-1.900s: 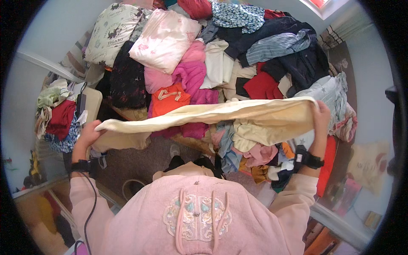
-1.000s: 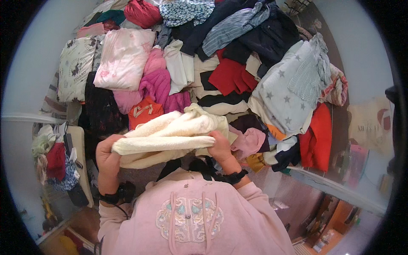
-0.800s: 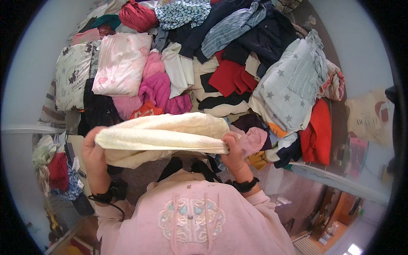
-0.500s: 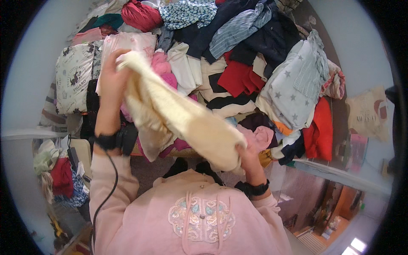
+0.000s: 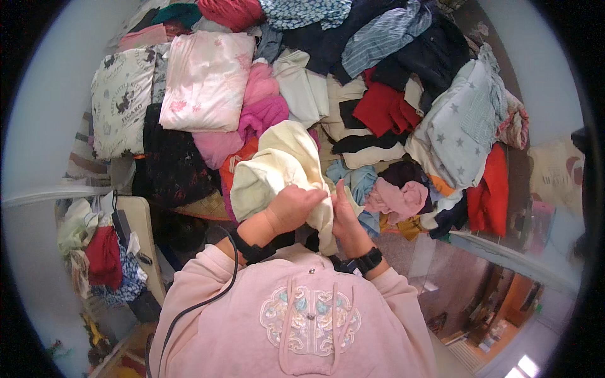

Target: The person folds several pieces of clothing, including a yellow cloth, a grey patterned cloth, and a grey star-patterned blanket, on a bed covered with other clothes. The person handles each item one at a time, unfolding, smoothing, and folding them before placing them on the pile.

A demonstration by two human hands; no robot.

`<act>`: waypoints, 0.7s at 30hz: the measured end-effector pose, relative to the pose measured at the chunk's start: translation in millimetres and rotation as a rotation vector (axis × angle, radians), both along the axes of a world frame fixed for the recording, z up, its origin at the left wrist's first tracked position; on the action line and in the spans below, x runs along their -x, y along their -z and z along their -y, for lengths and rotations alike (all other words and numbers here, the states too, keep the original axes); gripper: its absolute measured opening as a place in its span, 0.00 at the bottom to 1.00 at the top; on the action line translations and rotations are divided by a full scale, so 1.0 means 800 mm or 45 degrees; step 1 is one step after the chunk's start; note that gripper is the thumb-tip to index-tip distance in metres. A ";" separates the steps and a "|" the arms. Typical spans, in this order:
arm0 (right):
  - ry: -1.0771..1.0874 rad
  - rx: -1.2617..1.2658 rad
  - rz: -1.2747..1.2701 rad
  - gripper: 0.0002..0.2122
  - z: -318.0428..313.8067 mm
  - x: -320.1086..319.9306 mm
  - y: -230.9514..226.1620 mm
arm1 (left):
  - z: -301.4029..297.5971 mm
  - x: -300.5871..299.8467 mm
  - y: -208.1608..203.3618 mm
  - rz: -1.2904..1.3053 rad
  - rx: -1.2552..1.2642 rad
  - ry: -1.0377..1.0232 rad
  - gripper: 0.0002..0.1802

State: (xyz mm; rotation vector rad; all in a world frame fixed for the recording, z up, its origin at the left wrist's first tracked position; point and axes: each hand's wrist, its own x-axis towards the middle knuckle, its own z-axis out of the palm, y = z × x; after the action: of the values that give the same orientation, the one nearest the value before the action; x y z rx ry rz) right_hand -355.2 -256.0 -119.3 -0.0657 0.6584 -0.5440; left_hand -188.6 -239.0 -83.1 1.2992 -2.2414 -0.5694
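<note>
A soft cream garment [image 5: 277, 157] hangs bunched and folded in front of my chest, its kind unclear. My left hand [image 5: 295, 206] is closed on its near edge, fingers curled into the fabric. Close beside it, my right hand [image 5: 348, 220] has the garment's right edge between thumb and fingers, with the fingertips pointing upward. A narrow strip of the cloth drops between my wrists. Behind the garment lie magenta fluffy cloth [image 5: 265, 115] and orange cloth [image 5: 242, 156], partly covered by it.
Clothes heap the surface ahead: a folded pink floral fabric [image 5: 205, 79], a white printed bundle [image 5: 123, 104], red cloth [image 5: 386, 108] and a grey star-patterned piece [image 5: 450, 129]. A beige chair back [image 5: 140, 220] stands at left, beside hanging cloths. A pale rail [image 5: 510, 255] runs at right.
Both hands have come down and together in front of my chest. The cream garment, stretched diagonally between them before, is now gathered up and hangs in folds.
</note>
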 end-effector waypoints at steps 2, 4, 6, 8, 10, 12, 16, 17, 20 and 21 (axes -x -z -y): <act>-0.037 0.012 -0.258 0.17 -0.006 -0.010 0.006 | -0.015 -0.004 0.005 0.070 0.055 0.199 0.20; -0.196 0.175 -0.610 0.14 -0.009 -0.016 0.010 | -0.029 -0.011 0.009 0.072 0.162 0.326 0.19; 0.019 0.263 -0.456 0.14 -0.008 -0.019 0.014 | -0.049 -0.015 0.011 0.068 0.063 0.105 0.16; 0.215 0.340 -0.387 0.15 -0.003 -0.021 0.017 | -0.061 -0.024 0.016 0.140 -0.124 -0.202 0.14; 0.194 0.412 -0.516 0.15 0.004 -0.022 0.018 | -0.064 -0.035 0.022 -0.049 -0.076 -0.239 0.10; 0.198 0.440 -0.545 0.16 0.011 -0.024 0.017 | -0.064 -0.045 0.027 -0.135 0.062 -0.236 0.08; 0.177 0.416 -0.333 0.14 0.022 -0.019 0.010 | -0.067 -0.046 0.028 -0.704 -0.840 -0.459 0.06; 0.067 0.347 -0.361 0.14 0.024 -0.014 0.007 | -0.067 -0.044 0.028 -0.833 -0.780 -0.524 0.07; -0.168 0.451 -0.459 0.12 0.021 -0.002 0.000 | -0.055 -0.037 0.029 -1.055 -0.790 -0.688 0.11; -0.193 0.461 -0.549 0.10 0.017 0.000 -0.001 | -0.050 -0.035 0.029 -1.059 -0.761 -0.722 0.12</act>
State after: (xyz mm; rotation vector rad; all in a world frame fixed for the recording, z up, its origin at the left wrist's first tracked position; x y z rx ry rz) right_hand -355.4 -270.0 -118.4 -0.5815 0.9584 -0.5010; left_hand -160.3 -199.3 -106.2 1.4919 -0.9970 -1.3045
